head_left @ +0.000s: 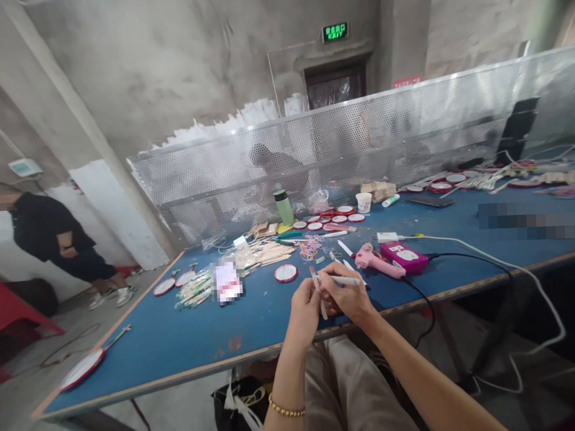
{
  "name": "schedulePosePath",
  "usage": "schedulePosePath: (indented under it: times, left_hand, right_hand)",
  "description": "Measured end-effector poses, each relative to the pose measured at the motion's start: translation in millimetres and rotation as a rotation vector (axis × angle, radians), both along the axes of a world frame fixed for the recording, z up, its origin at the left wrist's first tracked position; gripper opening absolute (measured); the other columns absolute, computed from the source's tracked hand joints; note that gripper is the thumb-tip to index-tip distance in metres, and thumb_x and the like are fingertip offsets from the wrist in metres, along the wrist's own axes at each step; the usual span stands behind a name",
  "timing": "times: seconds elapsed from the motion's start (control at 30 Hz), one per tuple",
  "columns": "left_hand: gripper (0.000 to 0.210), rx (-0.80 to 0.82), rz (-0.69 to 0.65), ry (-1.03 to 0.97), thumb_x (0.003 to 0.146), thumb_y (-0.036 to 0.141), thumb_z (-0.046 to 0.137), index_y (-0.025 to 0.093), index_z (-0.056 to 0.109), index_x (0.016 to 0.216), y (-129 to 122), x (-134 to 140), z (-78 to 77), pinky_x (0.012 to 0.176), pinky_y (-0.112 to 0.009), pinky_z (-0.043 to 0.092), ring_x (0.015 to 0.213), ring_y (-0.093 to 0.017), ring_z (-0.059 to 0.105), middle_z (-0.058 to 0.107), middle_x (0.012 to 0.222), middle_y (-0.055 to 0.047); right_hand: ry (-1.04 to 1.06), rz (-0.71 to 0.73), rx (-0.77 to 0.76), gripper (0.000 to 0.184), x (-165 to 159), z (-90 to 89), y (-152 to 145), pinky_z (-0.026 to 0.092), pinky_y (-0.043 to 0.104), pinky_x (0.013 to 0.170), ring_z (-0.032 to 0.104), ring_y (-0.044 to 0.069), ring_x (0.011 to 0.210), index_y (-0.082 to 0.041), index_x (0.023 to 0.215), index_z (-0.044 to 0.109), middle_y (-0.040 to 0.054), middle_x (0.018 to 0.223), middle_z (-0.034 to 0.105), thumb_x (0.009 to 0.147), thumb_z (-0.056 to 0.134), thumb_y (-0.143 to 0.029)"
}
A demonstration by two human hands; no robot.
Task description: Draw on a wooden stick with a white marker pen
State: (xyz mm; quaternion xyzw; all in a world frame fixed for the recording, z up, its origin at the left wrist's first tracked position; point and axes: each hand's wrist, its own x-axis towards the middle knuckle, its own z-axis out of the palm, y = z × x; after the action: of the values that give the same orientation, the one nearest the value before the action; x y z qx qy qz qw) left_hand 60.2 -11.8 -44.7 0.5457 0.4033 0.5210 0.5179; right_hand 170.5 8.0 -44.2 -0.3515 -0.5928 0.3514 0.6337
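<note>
Close to the table's front edge, my left hand is closed around a flat wooden craft stick with a reddish upper end. My right hand grips a white marker pen against the stick; its tip is hidden by my fingers. To the right of my hands lies a pink glue gun, beside a purple box with cables. A round white disc with a red rim rests left of my hands. Beyond them are a pile of colourful small bands and a white pen.
Loose wooden sticks lie by a pixelated packet. Several red-rimmed discs, a green bottle and a paper cup stand before a perforated metal screen. A white cable crosses the right side. A person stands at left.
</note>
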Motion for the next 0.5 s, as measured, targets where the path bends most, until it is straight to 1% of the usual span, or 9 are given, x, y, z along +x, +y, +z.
schedulePosePath:
  times: [0.13, 0.23, 0.33, 0.5]
  left_hand:
    - [0.039, -0.019, -0.008, -0.016, 0.074, 0.054, 0.064, 0.018, 0.053, 0.085, 0.9, 0.0, -2.2, 0.057, -0.029, 0.054, 0.056, -0.012, 0.057, 0.057, 0.069, 0.003]
    - [0.04, -0.023, -0.012, -0.019, 0.074, 0.055, 0.064, 0.018, 0.052, 0.086, 1.8, -0.1, -3.1, 0.057, -0.029, 0.054, 0.055, -0.012, 0.058, 0.058, 0.069, 0.002]
    - [0.041, -0.017, -0.009, -0.014, 0.074, 0.055, 0.063, 0.017, 0.053, 0.086, 1.3, 0.0, -1.8, 0.056, -0.029, 0.054, 0.056, -0.013, 0.058, 0.06, 0.071, 0.001]
    - [0.04, -0.019, -0.005, -0.018, 0.074, 0.054, 0.064, 0.017, 0.053, 0.086, -1.3, 0.4, 1.6, 0.057, -0.029, 0.054, 0.056, -0.013, 0.058, 0.06, 0.071, 0.002]
  right_hand:
    - [0.009, -0.038, -0.005, 0.024, 0.4, 0.9, -1.2, 0.038, 0.023, 0.036, 0.044, 0.01, 0.037, -0.021, 0.069, 0.056, -0.0048, 0.048, 0.051, 0.083, 0.058, -0.04]
    - [0.013, -0.025, 0.005, 0.024, 0.4, 0.2, 0.0, 0.038, 0.023, 0.037, 0.044, 0.01, 0.037, -0.021, 0.068, 0.056, -0.0051, 0.047, 0.05, 0.084, 0.058, -0.04]
    - [0.018, 0.002, 0.017, 0.025, 0.3, -1.0, 1.7, 0.039, 0.023, 0.037, 0.046, 0.011, 0.038, -0.021, 0.069, 0.056, -0.0054, 0.047, 0.049, 0.084, 0.058, -0.041]
    - [0.009, -0.016, 0.041, 0.026, -0.2, -3.7, 4.3, 0.039, 0.024, 0.038, 0.048, 0.012, 0.04, -0.022, 0.069, 0.056, -0.0045, 0.048, 0.051, 0.083, 0.058, -0.043]
